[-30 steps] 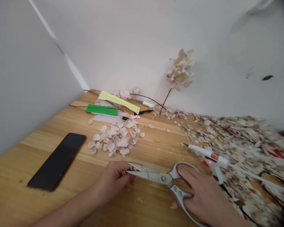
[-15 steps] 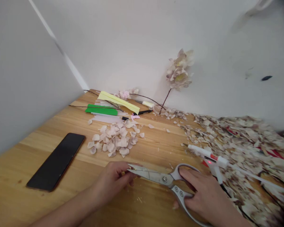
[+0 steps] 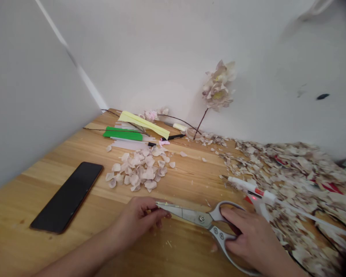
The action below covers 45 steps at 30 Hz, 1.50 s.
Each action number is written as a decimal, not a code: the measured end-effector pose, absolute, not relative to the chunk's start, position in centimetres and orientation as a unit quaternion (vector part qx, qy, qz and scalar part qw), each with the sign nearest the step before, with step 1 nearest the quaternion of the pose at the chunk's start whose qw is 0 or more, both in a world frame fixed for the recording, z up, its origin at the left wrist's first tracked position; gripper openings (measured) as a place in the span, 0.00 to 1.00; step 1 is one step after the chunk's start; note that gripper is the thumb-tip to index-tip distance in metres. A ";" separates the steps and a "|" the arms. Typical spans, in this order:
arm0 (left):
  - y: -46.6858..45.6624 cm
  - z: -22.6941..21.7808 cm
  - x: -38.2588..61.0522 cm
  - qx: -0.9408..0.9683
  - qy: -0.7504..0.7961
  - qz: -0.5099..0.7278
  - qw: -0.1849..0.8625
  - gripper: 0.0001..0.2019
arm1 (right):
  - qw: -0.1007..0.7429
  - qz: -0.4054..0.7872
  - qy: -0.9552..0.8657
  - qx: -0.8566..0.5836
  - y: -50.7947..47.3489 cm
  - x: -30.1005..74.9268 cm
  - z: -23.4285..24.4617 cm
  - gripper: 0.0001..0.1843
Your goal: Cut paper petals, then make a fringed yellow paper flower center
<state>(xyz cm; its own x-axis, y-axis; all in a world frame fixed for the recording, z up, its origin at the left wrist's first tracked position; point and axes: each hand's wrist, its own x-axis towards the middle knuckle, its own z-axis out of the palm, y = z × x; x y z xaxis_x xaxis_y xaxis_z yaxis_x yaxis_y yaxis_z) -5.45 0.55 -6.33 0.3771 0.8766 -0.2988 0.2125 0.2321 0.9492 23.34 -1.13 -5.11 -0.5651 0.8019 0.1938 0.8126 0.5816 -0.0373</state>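
Observation:
My right hand [image 3: 249, 240] grips the grey handles of large silver scissors [image 3: 198, 218], whose blades now lie nearly closed and point left. At the blade tips, my left hand [image 3: 138, 219] pinches something small that I cannot make out. Both hands rest low over the wooden table [image 3: 46, 169]. A pile of pale pink petals [image 3: 140, 171] lies just beyond the left hand.
A black phone [image 3: 67, 196] lies at the left. A white glue gun [image 3: 253, 190] with a red light sits right of the scissors, beside a wide heap of petal scraps [image 3: 300, 181]. Green and yellow strips [image 3: 132, 129], pens and an artificial flower [image 3: 217, 86] stand by the wall.
The scissor blades have closed from open to nearly shut at my left fingertips. Both hands stayed in about the same place.

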 end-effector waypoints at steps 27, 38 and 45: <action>0.9 -5.6 -5.1 0.392 0.445 0.359 0.721 0.18 | 0.144 -0.030 -0.824 -0.547 -0.6 23.7 -6.1 0.06; 1.4 -5.4 -5.5 0.312 0.423 0.368 0.767 0.14 | 0.118 0.135 -0.703 -0.689 -0.9 21.5 -6.5 0.19; 1.7 -6.1 -5.1 0.220 0.437 0.416 0.766 0.09 | 0.022 0.053 -0.683 -0.728 -0.6 20.8 -7.7 0.13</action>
<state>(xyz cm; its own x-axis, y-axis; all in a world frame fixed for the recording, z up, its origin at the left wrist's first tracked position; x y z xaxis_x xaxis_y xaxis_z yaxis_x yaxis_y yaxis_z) -5.13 1.72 -6.12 0.2720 0.8307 -0.4857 -0.4461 0.5561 0.7013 20.85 -0.59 -7.73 0.0622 0.9969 -0.0473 0.9924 -0.0668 -0.1036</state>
